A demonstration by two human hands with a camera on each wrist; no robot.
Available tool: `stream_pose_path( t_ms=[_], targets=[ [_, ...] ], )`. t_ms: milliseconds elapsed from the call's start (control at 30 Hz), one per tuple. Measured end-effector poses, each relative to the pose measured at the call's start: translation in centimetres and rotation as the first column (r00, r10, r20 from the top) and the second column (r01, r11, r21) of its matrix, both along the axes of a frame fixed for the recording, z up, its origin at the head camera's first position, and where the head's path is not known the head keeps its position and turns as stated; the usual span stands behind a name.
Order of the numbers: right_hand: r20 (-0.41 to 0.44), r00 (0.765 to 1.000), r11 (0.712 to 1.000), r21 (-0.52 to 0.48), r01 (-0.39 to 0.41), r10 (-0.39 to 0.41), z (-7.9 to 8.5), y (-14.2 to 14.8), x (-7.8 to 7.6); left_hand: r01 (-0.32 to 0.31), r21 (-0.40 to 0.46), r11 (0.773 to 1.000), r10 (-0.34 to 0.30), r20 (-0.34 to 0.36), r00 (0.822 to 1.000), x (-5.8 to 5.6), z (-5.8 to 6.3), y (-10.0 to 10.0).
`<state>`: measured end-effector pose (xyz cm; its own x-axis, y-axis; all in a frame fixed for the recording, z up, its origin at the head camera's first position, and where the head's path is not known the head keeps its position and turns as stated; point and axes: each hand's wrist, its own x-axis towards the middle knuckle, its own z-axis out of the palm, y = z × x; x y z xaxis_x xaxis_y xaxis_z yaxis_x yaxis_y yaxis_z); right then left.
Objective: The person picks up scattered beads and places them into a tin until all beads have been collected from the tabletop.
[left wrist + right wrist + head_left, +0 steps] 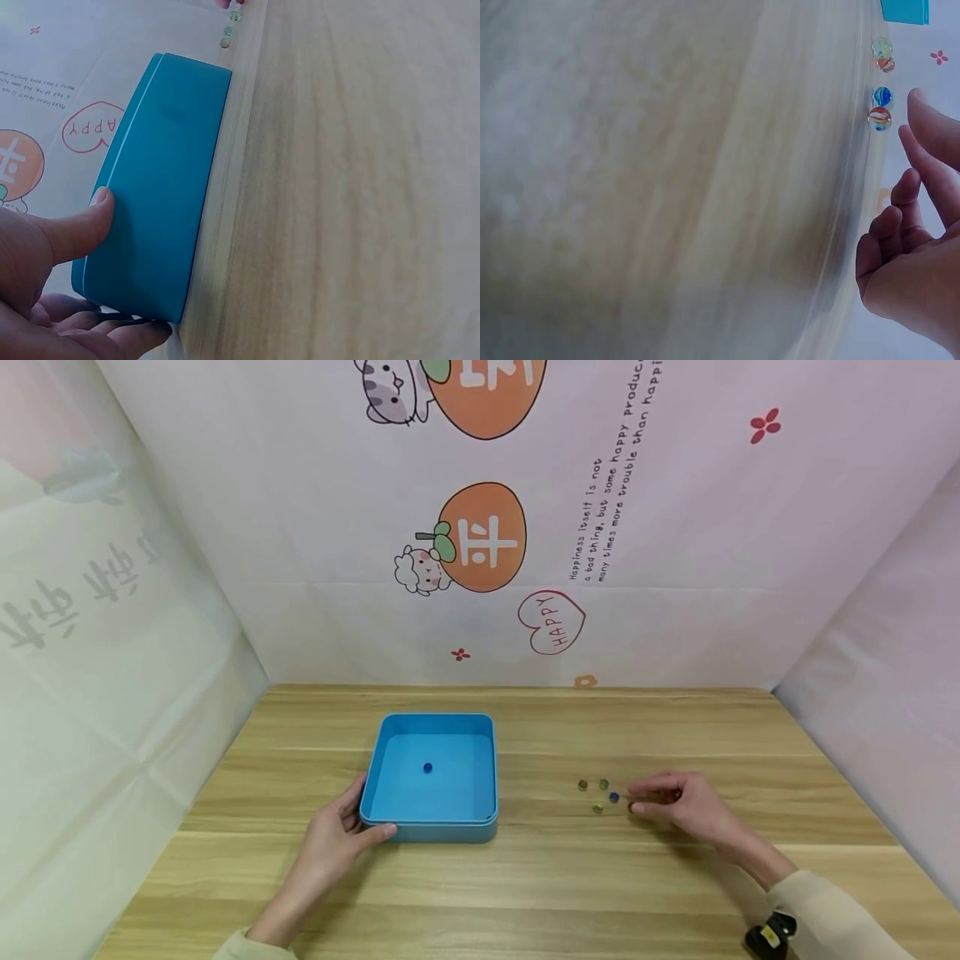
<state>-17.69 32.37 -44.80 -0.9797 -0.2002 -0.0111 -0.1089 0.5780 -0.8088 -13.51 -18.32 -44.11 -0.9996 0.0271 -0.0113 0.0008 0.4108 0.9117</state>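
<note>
In the head view a blue square open box (431, 832) stands on the table, with a dark blue marble (427, 767) inside. My left hand (333, 835) grips its near left corner, thumb on the front wall and fingers along the left side. To the right lie a brown marble (582, 785), a green marble (603, 784), a blue marble (614, 797) and a yellow-green marble (597, 808). My right hand (693, 806) is beside a red marble (632, 807), close to the thumb tip. The right wrist view shows thumb and forefinger apart, holding nothing, the other fingers bent.
The wooden table (555, 893) runs back to a white printed cloth (675, 635). More white cloth hangs at the left and right sides. A black device (771, 935) sits at the right wrist.
</note>
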Motion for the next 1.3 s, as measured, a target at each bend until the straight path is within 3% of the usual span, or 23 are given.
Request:
stream_pose_path(
  t_ms=[1300],
  targets=[
    [-0.074,0.997,0.991,0.136,-0.001,0.011,-0.4,0.17,-0.22,-0.011,-0.001,1.0,0.011,-0.005,1.0,-0.02,-0.18,0.02]
  ],
)
